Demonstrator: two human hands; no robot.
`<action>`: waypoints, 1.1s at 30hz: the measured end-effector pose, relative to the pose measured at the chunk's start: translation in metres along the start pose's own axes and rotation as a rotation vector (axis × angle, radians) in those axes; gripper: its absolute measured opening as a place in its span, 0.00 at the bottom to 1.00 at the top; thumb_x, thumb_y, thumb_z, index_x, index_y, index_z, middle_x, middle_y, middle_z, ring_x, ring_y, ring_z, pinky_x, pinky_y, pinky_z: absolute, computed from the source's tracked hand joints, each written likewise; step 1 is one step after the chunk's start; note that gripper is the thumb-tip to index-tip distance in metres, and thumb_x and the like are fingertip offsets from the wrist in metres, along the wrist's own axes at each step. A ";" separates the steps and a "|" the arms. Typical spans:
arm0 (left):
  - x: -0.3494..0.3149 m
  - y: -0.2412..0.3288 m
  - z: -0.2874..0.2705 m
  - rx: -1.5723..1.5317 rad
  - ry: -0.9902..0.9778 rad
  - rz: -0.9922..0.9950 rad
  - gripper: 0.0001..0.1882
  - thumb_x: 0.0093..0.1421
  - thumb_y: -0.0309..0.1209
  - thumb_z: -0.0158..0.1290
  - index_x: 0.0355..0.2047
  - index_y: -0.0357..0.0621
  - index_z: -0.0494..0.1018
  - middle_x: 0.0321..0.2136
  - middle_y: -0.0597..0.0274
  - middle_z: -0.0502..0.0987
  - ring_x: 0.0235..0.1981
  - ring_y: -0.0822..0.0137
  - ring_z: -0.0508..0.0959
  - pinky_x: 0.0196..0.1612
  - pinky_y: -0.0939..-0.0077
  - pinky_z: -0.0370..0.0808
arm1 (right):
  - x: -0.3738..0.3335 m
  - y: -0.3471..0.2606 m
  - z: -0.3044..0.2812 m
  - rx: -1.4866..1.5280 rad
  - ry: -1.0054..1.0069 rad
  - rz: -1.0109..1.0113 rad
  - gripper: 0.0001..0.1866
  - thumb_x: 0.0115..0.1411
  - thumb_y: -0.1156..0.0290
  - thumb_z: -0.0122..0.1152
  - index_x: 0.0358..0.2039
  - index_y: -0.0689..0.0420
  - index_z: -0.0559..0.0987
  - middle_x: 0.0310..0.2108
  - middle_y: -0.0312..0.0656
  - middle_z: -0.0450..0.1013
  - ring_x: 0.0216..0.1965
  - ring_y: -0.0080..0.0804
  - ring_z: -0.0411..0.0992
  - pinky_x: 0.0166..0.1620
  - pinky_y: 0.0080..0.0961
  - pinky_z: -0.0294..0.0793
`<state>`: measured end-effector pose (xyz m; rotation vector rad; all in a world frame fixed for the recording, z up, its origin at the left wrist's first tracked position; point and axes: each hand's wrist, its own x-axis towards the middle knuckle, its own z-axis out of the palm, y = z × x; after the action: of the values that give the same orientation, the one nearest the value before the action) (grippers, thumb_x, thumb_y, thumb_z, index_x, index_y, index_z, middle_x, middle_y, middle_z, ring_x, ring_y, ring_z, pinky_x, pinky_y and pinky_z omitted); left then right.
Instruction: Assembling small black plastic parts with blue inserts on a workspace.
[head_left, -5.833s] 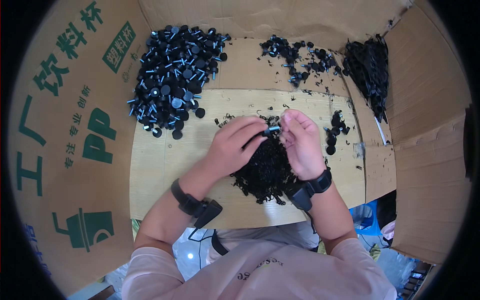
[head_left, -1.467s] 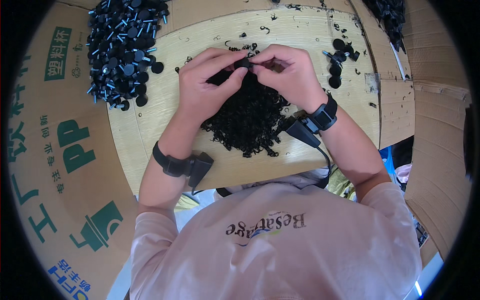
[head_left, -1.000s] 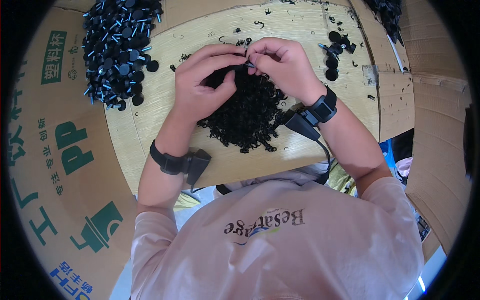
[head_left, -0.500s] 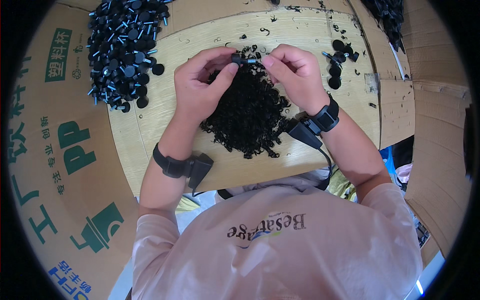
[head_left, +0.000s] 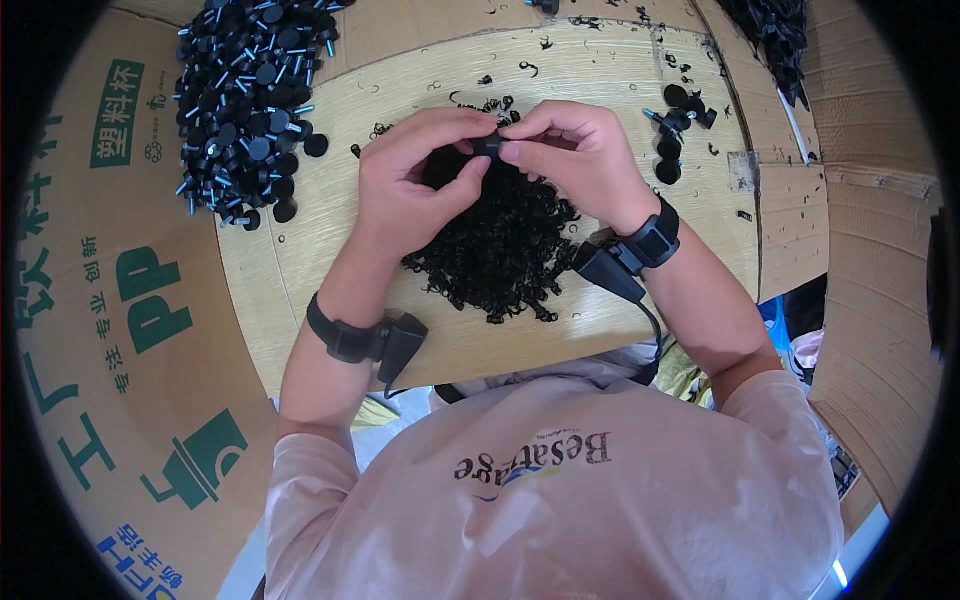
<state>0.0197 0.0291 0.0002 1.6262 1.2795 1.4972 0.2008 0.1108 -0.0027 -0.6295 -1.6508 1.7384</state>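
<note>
Above the work board, my left hand (head_left: pixel 415 185) pinches a black round-headed bolt (head_left: pixel 486 147) by its dark head. Thumb and index finger of my right hand (head_left: pixel 580 155) close on the other end of the same bolt, hiding its metal shank. Whether a small ring sits between those fingers cannot be made out. Under both hands lies a heap of small black curled rings (head_left: pixel 490 240), which look like open clips or washers.
A big pile of black-headed bolts (head_left: pixel 250 110) stands at the far left. Several more bolts (head_left: pixel 675 130) lie at the right. Loose ring bits (head_left: pixel 530 68) dot the board's far side. Cardboard walls (head_left: pixel 130 300) rise left and right. A cable (head_left: pixel 657 325) hangs from the right wrist strap.
My right hand has moved left onto the bolt and covers the shank that showed before. Both hands sit slightly nearer to me. Another bolt has appeared at the top edge.
</note>
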 end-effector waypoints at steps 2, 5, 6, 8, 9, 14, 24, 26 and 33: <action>0.001 0.000 0.001 -0.006 -0.011 0.071 0.17 0.46 0.14 0.57 0.39 0.37 0.78 0.40 0.56 0.79 0.42 0.66 0.79 0.44 0.76 0.76 | 0.000 -0.001 -0.003 0.039 -0.054 0.083 0.04 0.58 0.75 0.63 0.32 0.62 0.81 0.27 0.37 0.77 0.27 0.17 0.73 0.31 0.13 0.73; 0.001 -0.001 0.000 0.056 -0.037 0.122 0.16 0.45 0.13 0.56 0.36 0.36 0.77 0.40 0.55 0.79 0.41 0.64 0.79 0.44 0.74 0.77 | 0.001 -0.005 -0.005 0.059 -0.076 0.097 0.04 0.59 0.75 0.61 0.32 0.62 0.80 0.27 0.37 0.76 0.26 0.18 0.73 0.29 0.15 0.74; 0.000 -0.003 0.001 0.050 -0.043 0.134 0.15 0.45 0.12 0.55 0.35 0.36 0.76 0.40 0.56 0.79 0.41 0.64 0.79 0.44 0.74 0.77 | 0.002 -0.007 -0.006 0.058 -0.076 0.095 0.04 0.59 0.75 0.61 0.32 0.62 0.80 0.27 0.37 0.76 0.26 0.18 0.73 0.29 0.15 0.74; 0.000 -0.004 0.001 0.045 -0.049 0.149 0.15 0.45 0.11 0.54 0.34 0.36 0.76 0.40 0.56 0.79 0.42 0.65 0.79 0.44 0.74 0.77 | 0.002 -0.010 -0.006 0.144 -0.110 0.197 0.06 0.61 0.73 0.59 0.34 0.63 0.79 0.27 0.38 0.76 0.25 0.18 0.72 0.29 0.16 0.74; 0.000 -0.004 0.001 0.025 -0.050 0.140 0.15 0.45 0.10 0.53 0.34 0.37 0.75 0.40 0.55 0.79 0.43 0.64 0.79 0.45 0.73 0.77 | 0.003 -0.010 -0.006 0.144 -0.111 0.195 0.06 0.61 0.73 0.59 0.34 0.63 0.79 0.27 0.38 0.76 0.25 0.18 0.72 0.29 0.16 0.74; 0.000 -0.005 0.002 -0.041 -0.044 0.134 0.16 0.48 0.09 0.52 0.37 0.36 0.74 0.43 0.53 0.76 0.45 0.62 0.78 0.46 0.73 0.77 | 0.003 -0.007 -0.007 0.248 -0.118 0.231 0.08 0.63 0.71 0.58 0.36 0.63 0.78 0.27 0.38 0.76 0.25 0.19 0.72 0.29 0.15 0.74; 0.001 0.000 0.001 0.012 0.035 -0.001 0.18 0.49 0.10 0.54 0.41 0.34 0.73 0.45 0.52 0.74 0.46 0.63 0.77 0.49 0.74 0.76 | 0.001 -0.006 -0.005 0.091 -0.012 0.160 0.08 0.63 0.72 0.57 0.38 0.62 0.78 0.27 0.38 0.76 0.25 0.17 0.71 0.29 0.13 0.72; 0.001 -0.003 -0.002 0.115 0.024 0.045 0.17 0.49 0.11 0.54 0.41 0.35 0.75 0.43 0.53 0.76 0.45 0.65 0.78 0.47 0.76 0.77 | 0.001 -0.005 -0.006 0.188 0.055 0.123 0.07 0.63 0.72 0.57 0.37 0.62 0.76 0.25 0.35 0.74 0.24 0.16 0.70 0.28 0.12 0.69; -0.004 0.005 0.003 -0.159 0.076 -0.106 0.15 0.52 0.14 0.55 0.41 0.35 0.76 0.40 0.56 0.78 0.42 0.67 0.79 0.46 0.76 0.77 | 0.003 0.003 -0.001 0.177 0.112 0.026 0.07 0.58 0.80 0.60 0.37 0.59 0.74 0.28 0.31 0.72 0.27 0.15 0.68 0.31 0.12 0.68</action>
<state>0.0245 0.0247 0.0023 1.3917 1.2331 1.5662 0.1989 0.1134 -0.0057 -0.6548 -1.4013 1.8101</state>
